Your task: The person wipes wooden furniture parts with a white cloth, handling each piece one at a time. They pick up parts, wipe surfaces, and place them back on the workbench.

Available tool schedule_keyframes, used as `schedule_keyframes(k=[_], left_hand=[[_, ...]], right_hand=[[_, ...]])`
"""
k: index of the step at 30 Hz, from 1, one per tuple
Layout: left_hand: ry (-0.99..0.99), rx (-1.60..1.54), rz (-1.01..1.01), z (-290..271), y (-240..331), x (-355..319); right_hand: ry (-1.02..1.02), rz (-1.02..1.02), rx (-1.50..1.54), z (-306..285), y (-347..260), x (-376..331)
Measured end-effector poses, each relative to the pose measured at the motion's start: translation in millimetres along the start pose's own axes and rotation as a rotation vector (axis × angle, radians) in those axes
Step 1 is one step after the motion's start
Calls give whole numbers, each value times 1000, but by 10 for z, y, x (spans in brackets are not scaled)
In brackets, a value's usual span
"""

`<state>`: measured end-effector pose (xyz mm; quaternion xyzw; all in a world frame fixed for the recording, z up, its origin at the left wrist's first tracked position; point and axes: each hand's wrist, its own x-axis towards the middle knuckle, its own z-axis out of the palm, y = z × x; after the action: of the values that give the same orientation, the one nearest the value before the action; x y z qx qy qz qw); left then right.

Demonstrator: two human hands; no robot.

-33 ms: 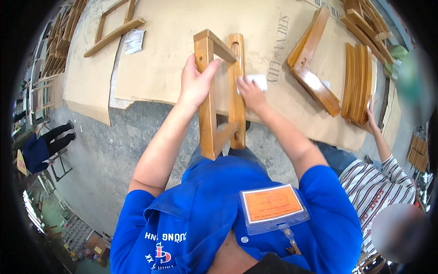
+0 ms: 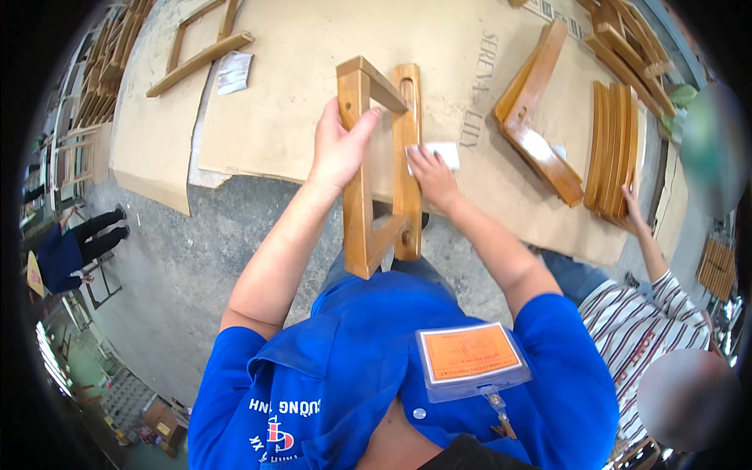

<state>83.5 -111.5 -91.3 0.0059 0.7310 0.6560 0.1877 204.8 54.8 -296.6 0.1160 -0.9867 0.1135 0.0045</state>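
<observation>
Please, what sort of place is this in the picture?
It looks like a furniture workshop: the left hand grips a wooden frame, curved wooden pieces lie together on cardboard, and more wooden parts are piled at upper left.

bright, even light; glare on angled wooden piece (image 2: 526, 131); dark, warped rim.

And here's the room, a workshop with a grey, blotchy concrete floor (image 2: 235, 227) sweeping off to the left below a table (image 2: 290, 117) topped with overlapping sheets of brown cardboard. Up at the far left, wooden pieces rise in a tall stack (image 2: 106, 66), a pale wooden rack (image 2: 82, 160) just below it, while another pile of slats (image 2: 716, 269) sits out by the right rim! Down lower left, there's a cardboard box (image 2: 162, 424) and a bright white glare (image 2: 48, 362), lamp or window, impossible to tell.
</observation>
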Motion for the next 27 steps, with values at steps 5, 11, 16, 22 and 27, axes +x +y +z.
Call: schedule_keyframes(k=[5, 11, 16, 22, 27], left_hand=[[-6, 12, 46, -14, -14, 87], [18, 33, 28, -20, -158, 73], [-57, -82, -102, 20, -115, 61], [-101, 80, -83, 152, -16, 123], [66, 551, 665, 162, -4, -51]], right_hand=[[-2, 108, -149, 113, 279, 372], [-103, 214, -128, 166, 259, 521], [-79, 437, 151, 173, 291, 595], [-140, 226, -110, 301, 193, 454], [-59, 310, -60, 245, -61, 475]])
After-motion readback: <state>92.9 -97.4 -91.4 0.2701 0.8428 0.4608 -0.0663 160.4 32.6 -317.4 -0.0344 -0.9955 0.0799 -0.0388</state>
